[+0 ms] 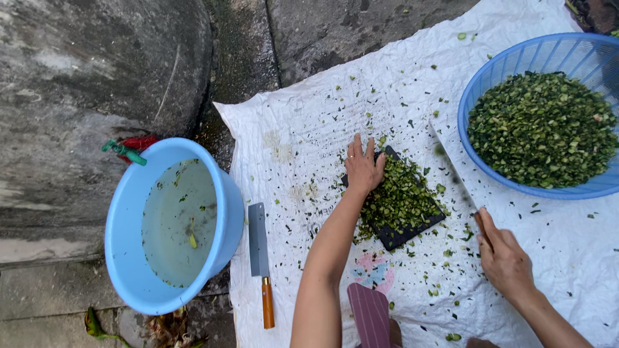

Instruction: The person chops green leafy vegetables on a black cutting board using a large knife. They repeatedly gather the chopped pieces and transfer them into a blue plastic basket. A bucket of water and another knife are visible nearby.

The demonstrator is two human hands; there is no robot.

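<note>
At 9 o'clock we note a light-blue plastic tub of water (pixel 129 212), then a spare wooden-handled cleaver (pixel 260 258) lying flat. Our left hand (pixel 363 169) is flat and unclenched, steadying the chopped green leaves (pixel 400 196) on the dark cutting board (pixel 400 237). Our right hand (pixel 506 258) grips a long-bladed knife (pixel 454 169), its tip toward the blue mesh basket (pixel 516 64) at 2 o'clock.

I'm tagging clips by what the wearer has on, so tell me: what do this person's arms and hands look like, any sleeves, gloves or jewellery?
Both arms are bare as far as the picture shows: no sleeves, no gloves. The left hand and the right hand carry no ring, bracelet or watch that I can make out. The fingernails look short and unpainted, though they are small in this view.
</note>
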